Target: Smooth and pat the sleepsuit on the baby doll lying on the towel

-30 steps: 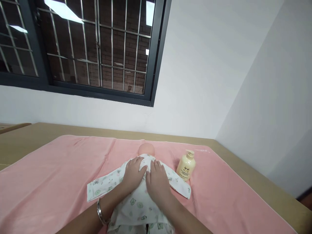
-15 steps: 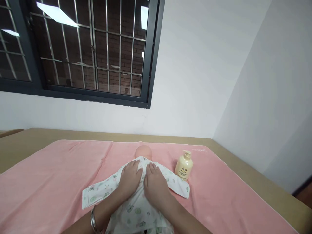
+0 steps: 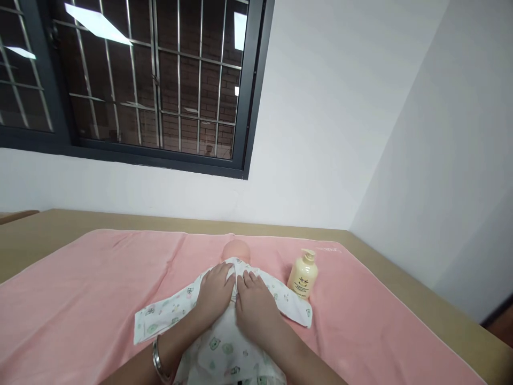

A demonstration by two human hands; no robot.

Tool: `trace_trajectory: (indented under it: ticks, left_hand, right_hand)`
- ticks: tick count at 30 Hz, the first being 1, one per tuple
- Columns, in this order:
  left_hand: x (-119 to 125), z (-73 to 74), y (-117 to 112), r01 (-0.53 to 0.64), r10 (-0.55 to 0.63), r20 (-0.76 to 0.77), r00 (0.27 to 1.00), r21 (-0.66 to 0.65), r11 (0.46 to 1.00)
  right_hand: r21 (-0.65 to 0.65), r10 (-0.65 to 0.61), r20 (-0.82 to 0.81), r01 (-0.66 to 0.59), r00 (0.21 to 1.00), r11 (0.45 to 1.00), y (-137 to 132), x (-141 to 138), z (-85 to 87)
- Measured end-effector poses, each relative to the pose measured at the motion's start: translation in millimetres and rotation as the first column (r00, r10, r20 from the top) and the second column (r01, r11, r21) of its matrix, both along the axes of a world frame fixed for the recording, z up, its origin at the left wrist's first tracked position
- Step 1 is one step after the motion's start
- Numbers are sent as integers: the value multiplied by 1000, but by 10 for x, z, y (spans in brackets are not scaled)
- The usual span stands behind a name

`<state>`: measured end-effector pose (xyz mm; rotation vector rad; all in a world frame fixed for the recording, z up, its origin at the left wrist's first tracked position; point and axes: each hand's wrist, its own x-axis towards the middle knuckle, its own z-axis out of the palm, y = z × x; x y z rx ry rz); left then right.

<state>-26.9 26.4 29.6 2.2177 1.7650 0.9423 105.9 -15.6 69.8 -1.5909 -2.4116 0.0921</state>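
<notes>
A baby doll point(image 3: 236, 251) lies on a pink towel point(image 3: 100, 283), its bald head pointing toward the wall. It wears a white baby garment point(image 3: 224, 342) with small green and grey prints, the sleeves spread to both sides. My left hand point(image 3: 216, 291) rests flat on the upper left of the garment, fingers stretched toward the head. Beside it my right hand point(image 3: 256, 305) lies flat on the upper right, fingers extended. The two hands nearly meet at the garment's middle. Most of the doll's body is hidden under cloth and hands.
A cream pump bottle point(image 3: 303, 275) stands on the towel by the right sleeve. The towel covers much of a tan table point(image 3: 320, 231), which meets a white wall point(image 3: 312, 133). A barred window point(image 3: 160, 80) is above.
The right hand's fingertips have shifted slightly down and left on the garment. My left hand stays nearly in place. The view has tilted a little.
</notes>
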Motion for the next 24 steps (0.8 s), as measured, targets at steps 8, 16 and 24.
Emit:
trace_trajectory:
  ticks: [8, 16, 24]
  left_hand:
    - [70, -169, -8, -52, 58, -35, 998, 146, 988]
    - [198, -190, -171, -57, 96, -117, 988, 303, 951]
    - [-2, -31, 66, -10, 13, -42, 999, 69, 998]
  right_hand:
    - [-41, -197, -190, 192, 962, 980, 356, 167, -169]
    - [-49, -149, -210, 141, 966, 989, 452, 267, -171]
    - [48, -92, -60, 95, 994, 994, 116, 43, -106]
